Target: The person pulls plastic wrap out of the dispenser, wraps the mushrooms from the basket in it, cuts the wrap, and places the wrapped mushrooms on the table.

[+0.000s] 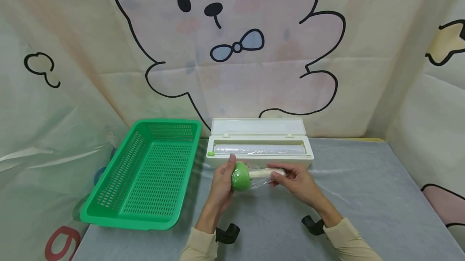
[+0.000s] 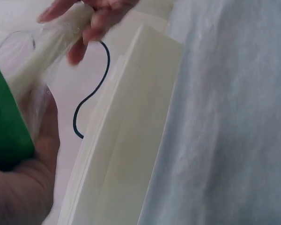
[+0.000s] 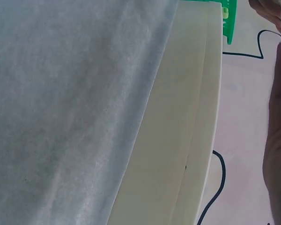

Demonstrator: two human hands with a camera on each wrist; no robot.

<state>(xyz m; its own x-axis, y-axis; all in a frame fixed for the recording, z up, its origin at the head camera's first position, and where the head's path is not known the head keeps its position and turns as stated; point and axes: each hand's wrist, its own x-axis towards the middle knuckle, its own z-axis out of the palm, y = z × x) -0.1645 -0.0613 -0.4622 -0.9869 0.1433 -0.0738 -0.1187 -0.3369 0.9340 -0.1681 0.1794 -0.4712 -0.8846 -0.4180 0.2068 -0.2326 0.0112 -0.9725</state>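
Note:
Between my two hands, a mushroom-shaped thing with a round green head [image 1: 241,176] and a pale stick-like handle [image 1: 259,174] lies sideways in the air. Clear plastic film [image 2: 61,40] is wrapped around the handle and crinkles near the head. My left hand [image 1: 220,184] grips the green head, thumb up along its side. With fingers and thumb, my right hand [image 1: 296,182] pinches the far end of the handle through the film. Just behind the hands stands a white cling film dispenser [image 1: 259,161], its lid [image 1: 258,126] raised and a film roll [image 1: 259,149] inside.
A green plastic basket [image 1: 178,196] with slotted walls stands to the left of the dispenser. Grey cloth [image 1: 363,196] covers the table. A printed curtain [image 1: 232,87] hangs right behind the table. Small green slider [image 1: 211,153] sits at the dispenser's left end.

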